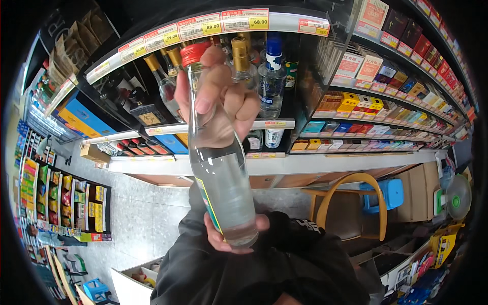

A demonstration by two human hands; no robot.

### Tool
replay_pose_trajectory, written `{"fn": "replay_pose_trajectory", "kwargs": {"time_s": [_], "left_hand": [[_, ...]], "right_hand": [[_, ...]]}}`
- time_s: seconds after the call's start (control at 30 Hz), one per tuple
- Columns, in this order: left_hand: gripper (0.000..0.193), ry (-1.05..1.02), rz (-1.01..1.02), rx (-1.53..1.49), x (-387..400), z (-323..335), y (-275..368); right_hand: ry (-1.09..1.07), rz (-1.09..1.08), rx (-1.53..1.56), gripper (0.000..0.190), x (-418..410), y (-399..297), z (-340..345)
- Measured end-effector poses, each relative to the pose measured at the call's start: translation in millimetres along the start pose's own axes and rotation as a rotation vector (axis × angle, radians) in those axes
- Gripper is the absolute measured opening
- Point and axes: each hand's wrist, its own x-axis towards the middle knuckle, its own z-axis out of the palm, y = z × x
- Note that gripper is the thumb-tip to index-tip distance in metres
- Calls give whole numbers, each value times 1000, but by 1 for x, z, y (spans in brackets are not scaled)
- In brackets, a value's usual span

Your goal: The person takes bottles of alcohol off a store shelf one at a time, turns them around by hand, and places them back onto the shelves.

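A clear glass bottle (pixel 225 183) of colourless liquid stands tilted close before me, its red screw cap (pixel 195 53) at the top. My left hand (pixel 228 95) is wrapped around its neck, palm behind the glass and fingers curled over the front. Under the base, my right hand (pixel 219 238) cups the lower end, with fingertips at the left and the thumb at the right. Part of a green and yellow label shows along the bottle's left edge; its face is turned away. Both wrists are largely hidden by the bottle.
Behind the bottle, a liquor shelf (pixel 228 125) holds several bottles, including a blue-capped one (pixel 271 84). Cigarette packs fill the right-hand rack (pixel 366 84). A wooden armchair (pixel 343 206) and a blue stool (pixel 392 192) stand at right. Snack shelves (pixel 63 194) and a person (pixel 49 236) are at left.
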Motion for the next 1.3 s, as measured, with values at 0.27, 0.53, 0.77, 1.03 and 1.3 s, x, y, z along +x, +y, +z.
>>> {"fn": "replay_pose_trajectory", "kwargs": {"time_s": [0.27,0.53,0.77,1.03,1.3], "left_hand": [[40,488,-225,953,-27,32,31],[32,479,-204,1307,-43,41,61],[43,408,-160,1029,-69,51,96],[44,-46,-205,207,-112,29,101],[81,276,-611,1392,-150,64,133]], "right_hand": [[1066,-313,-1512,57,3,-22,56],[1130,-329,-1603,54,29,-8,32],[840,93,-1154,71,32,-8,18],[383,248,-308,100,19,57,-59],[1056,-140,-1318,64,-3,39,-27]]}}
